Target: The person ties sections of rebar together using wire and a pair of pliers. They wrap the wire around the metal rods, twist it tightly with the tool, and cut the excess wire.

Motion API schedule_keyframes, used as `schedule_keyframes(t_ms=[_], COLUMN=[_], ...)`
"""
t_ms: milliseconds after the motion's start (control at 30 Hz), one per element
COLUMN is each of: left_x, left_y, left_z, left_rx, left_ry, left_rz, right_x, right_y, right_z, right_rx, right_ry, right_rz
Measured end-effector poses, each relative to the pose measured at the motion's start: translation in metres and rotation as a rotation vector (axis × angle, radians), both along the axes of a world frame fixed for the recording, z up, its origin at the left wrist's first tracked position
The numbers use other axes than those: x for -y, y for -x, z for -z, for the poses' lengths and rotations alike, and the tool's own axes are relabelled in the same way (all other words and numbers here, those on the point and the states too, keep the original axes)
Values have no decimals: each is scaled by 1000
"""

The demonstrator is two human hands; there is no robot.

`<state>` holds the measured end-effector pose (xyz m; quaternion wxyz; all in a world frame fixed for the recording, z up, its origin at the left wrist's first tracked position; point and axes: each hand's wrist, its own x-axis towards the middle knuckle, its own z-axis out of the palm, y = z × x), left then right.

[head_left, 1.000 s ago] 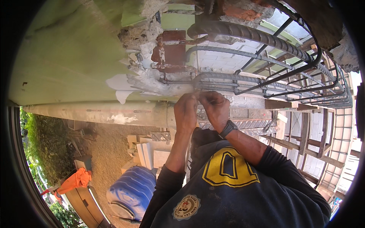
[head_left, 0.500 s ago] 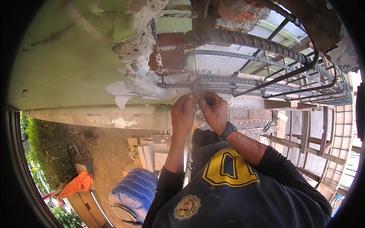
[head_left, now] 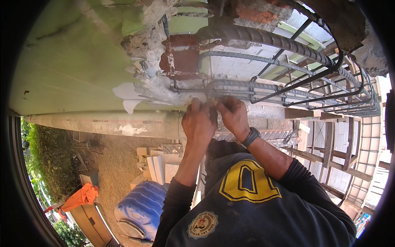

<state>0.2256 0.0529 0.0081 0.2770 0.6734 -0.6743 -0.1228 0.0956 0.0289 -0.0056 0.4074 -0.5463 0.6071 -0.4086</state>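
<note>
My left hand [head_left: 199,119] and my right hand [head_left: 234,116] are close together in the middle of the view, just under the bent ends of the ribbed steel bars [head_left: 230,85]. Fingers on both hands are bent inward and closed. Whatever they pinch is too small and covered to name. A thin pale line [head_left: 211,66] runs upright just above the hands, behind the bars. Left of them is broken concrete [head_left: 164,92] at the edge of a green wall [head_left: 82,70]. A dark watch [head_left: 250,137] is on my right wrist.
A rebar cage [head_left: 321,78] stretches right from the broken wall, above timber formwork [head_left: 312,156]. Exposed red brick [head_left: 181,55] shows behind. Down below on the gravelly ground [head_left: 111,164] are a blue ribbed tank [head_left: 144,208], pale blocks [head_left: 155,166] and an orange cloth [head_left: 83,196].
My left hand has turned and shifted slightly right and up, its fingers now more curled. My right hand has moved up a little. Both stay at the same bar ends.
</note>
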Motion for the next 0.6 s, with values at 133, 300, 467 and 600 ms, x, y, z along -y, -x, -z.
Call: schedule_keyframes(t_ms=[133,300,467,600], left_x=[6,10,8,9], left_y=[-12,-16,11,4], left_z=[-3,-12,-34,-24], left_rx=[22,-284,-205,-136], left_ry=[123,-282,-240,-285], left_rz=[40,65,34,77], right_x=[-5,-11,-10,-14], right_y=[1,-8,5,14], right_z=[-6,-13,44,9], right_rx=[50,577,996,809], right_ry=[-181,-574,-752,-775], right_rz=[-22,112,-18,32])
